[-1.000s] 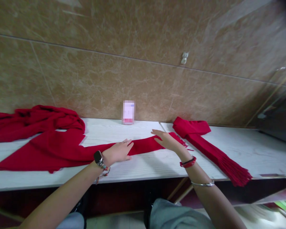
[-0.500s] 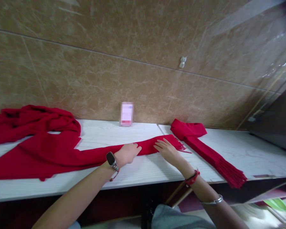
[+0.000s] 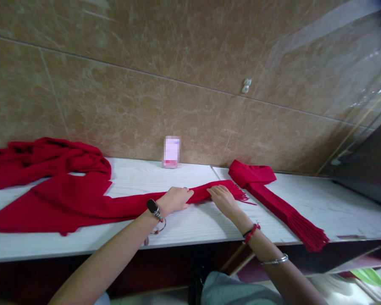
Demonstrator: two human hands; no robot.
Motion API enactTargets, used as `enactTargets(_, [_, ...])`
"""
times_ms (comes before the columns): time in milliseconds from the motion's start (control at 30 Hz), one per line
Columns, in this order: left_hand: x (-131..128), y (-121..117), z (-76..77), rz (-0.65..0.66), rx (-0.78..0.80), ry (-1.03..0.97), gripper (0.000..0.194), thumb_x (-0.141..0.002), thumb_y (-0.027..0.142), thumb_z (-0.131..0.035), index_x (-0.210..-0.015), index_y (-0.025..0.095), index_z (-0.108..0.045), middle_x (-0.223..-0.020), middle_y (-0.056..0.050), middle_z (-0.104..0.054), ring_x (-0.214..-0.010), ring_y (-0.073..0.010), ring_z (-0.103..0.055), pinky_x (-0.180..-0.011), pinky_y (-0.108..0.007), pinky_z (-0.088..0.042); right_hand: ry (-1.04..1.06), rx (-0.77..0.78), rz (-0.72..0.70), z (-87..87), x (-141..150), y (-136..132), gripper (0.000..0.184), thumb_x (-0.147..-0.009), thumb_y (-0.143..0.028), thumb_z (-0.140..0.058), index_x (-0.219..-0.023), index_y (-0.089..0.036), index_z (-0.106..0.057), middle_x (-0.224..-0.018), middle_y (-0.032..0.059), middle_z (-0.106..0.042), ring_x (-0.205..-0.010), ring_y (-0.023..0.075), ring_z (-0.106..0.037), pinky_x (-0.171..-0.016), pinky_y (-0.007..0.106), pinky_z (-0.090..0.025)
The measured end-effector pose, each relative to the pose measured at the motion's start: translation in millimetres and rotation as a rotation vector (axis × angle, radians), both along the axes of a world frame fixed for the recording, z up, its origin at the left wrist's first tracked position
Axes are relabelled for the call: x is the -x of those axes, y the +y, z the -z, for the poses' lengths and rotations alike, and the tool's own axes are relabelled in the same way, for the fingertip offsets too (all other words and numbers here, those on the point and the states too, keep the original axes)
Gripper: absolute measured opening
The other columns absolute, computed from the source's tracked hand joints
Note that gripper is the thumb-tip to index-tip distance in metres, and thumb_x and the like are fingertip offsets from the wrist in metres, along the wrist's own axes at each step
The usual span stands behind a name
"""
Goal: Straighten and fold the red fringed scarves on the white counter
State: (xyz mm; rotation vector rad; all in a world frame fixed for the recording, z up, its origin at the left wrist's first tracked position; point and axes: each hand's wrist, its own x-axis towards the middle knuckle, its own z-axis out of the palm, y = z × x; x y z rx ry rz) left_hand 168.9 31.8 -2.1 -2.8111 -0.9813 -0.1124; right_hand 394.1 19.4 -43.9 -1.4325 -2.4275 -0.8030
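A long red scarf [image 3: 127,206] lies across the white counter, its narrow strip running right to a fringed end and its left part spread wide. My left hand [image 3: 176,199], with a watch at the wrist, is closed on the strip near its middle. Closer to the fringe, my right hand [image 3: 222,200] has its fingers bent together over the same strip, pinching it. The undersides of both hands' grips are hidden. To the right lies another red scarf [image 3: 273,203], folded narrow, its fringe hanging at the counter's front edge.
Crumpled red fabric [image 3: 57,159] is heaped at the back left. A blurred pink-and-white upright object [image 3: 171,151] leans against the marbled wall [image 3: 139,106]. The white counter [image 3: 190,228] has open shelf space below. A dark box-like surface [image 3: 365,161] stands at the far right.
My left hand has slid right along the strip and closed on it. My right hand has come down onto the scarf, its spread fingers now bent in. The folded scarf has stayed put.
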Motion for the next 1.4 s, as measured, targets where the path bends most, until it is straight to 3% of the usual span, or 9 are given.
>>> enactTargets(100, [1, 1, -0.2, 0.054, -0.031, -0.023, 0.015, -0.08, 0.02, -0.054, -0.094, 0.016, -0.051, -0.093, -0.008, -0.063, -0.084, -0.023, -0.061, -0.064, -0.029, -0.046, 0.0, -0.005, 0.033, -3.1, 5, -3, 0.027, -0.082, -0.006, -0.04, -0.102, -0.015, -0.057, -0.088, 0.0081, -0.06, -0.084, 0.0197, -0.052, -0.077, 0.032, -0.037])
enactTargets(300, [6, 2, -3.6, 0.089, -0.061, -0.018, 0.011, -0.081, 0.016, -0.053, -0.092, 0.017, -0.053, -0.09, -0.007, -0.064, -0.082, -0.0211, -0.062, -0.065, -0.028, -0.046, -0.02, -0.057, 0.063, -7.0, 7, -7, 0.017, -0.082, -0.01, -0.044, -0.074, -0.017, -0.057, -0.075, 0.0068, -0.058, -0.075, 0.0205, -0.049, -0.072, 0.033, -0.034])
enactTargets(600, [8, 11, -0.1, 0.104, -0.057, 0.003, 0.007, -0.08, 0.019, -0.054, -0.085, 0.018, -0.059, -0.082, -0.006, -0.065, -0.079, -0.0214, -0.062, -0.065, -0.028, -0.045, -0.009, -0.06, 0.021, -3.3, 3, -6, 0.023, -0.084, -0.009, -0.043, -0.07, -0.017, -0.059, -0.071, 0.0062, -0.058, -0.072, 0.0197, -0.049, -0.072, 0.032, -0.033])
enactTargets(833, [8, 10, 5.0, 0.144, -0.004, 0.013, 0.02, -0.082, 0.018, -0.048, -0.1, 0.02, -0.056, -0.094, -0.006, -0.062, -0.085, -0.0196, -0.06, -0.069, -0.027, -0.045, -0.065, -0.006, -0.042, -3.2, 1, -10, 0.019, -0.085, -0.012, -0.046, -0.072, -0.016, -0.06, -0.073, 0.0054, -0.056, -0.072, 0.0183, -0.048, -0.071, 0.031, -0.035])
enactTargets(1067, [4, 3, 11.6, 0.154, 0.018, -0.008, 0.047, -0.081, 0.009, -0.041, -0.124, 0.028, -0.046, -0.116, -0.009, -0.053, -0.095, -0.0207, -0.057, -0.077, -0.03, -0.044, -0.011, 0.052, -0.12, 0.7, -7, -15, 0.019, -0.085, -0.012, -0.046, -0.093, -0.016, -0.062, -0.081, 0.0062, -0.056, -0.079, 0.0183, -0.049, -0.073, 0.03, -0.039])
enactTargets(1167, [1, 2, 15.5, 0.18, 0.046, -0.041, 0.05, -0.082, 0.004, -0.037, -0.125, 0.028, -0.046, -0.127, -0.009, -0.045, -0.108, -0.0207, -0.051, -0.088, -0.032, -0.039, 0.003, 0.036, -0.163, 0.0, -6, -16, 0.021, -0.086, -0.013, -0.044, -0.098, -0.016, -0.061, -0.086, 0.0072, -0.057, -0.082, 0.0186, -0.05, -0.075, 0.031, -0.039])
enactTargets(1267, [0, 3, 19.6, 0.162, 0.19, -0.042, 0.05, -0.084, 0.005, -0.035, -0.13, 0.026, -0.04, -0.141, -0.008, -0.03, -0.126, -0.021, -0.033, -0.099, -0.037, -0.03, -0.015, 0.031, -0.166, -1.5, -3, -16, 0.019, -0.086, -0.014, -0.044, -0.092, -0.017, -0.062, -0.084, 0.0069, -0.057, -0.081, 0.0183, -0.05, -0.075, 0.031, -0.039])
enactTargets(1400, [1, 6, 20.6, 0.114, 0.415, -0.005, 0.044, -0.091, 0.03, -0.035, -0.134, 0.027, -0.032, -0.146, -0.008, -0.019, -0.134, -0.0231, -0.014, -0.103, -0.05, -0.018, -0.068, 0.022, -0.142, -2.4, -1, -15, 0.017, -0.087, -0.014, -0.045, -0.083, -0.016, -0.062, -0.076, 0.0057, -0.057, -0.076, 0.0175, -0.05, -0.074, 0.031, -0.037])
